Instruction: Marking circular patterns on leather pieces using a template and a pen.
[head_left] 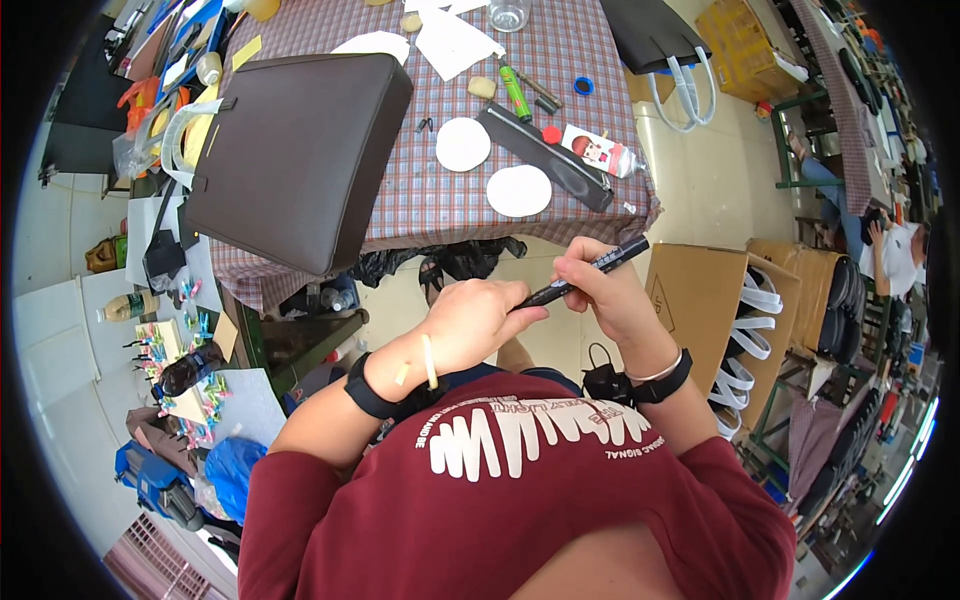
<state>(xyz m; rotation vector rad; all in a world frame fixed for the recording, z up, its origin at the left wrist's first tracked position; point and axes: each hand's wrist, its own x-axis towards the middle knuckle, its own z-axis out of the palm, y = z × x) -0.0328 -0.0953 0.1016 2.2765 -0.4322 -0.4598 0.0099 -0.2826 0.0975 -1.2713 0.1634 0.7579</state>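
Observation:
Below the table edge, my left hand [475, 315] and my right hand [600, 290] both grip a long black marker [625, 251], held slanting up to the right. My left fingers close on its lower end, my right fingers round its middle. Beyond them on the checked cloth [420, 210] lie two white discs [518, 190], a long black zipped pouch [540, 150], a red cap [551, 134], a green tube [515, 92] and a printed tube [600, 150]. A large dark brown bag [290, 150] with pale handles occupies the table's left part.
Cardboard boxes [690, 310] with white-handled bags stand at my right, below a second dark bag [660, 35]. A side surface with coloured clips [190, 400] is at my left. A co-worker [895, 260] is at the far right. Black plastic [460, 262] bunches under the table.

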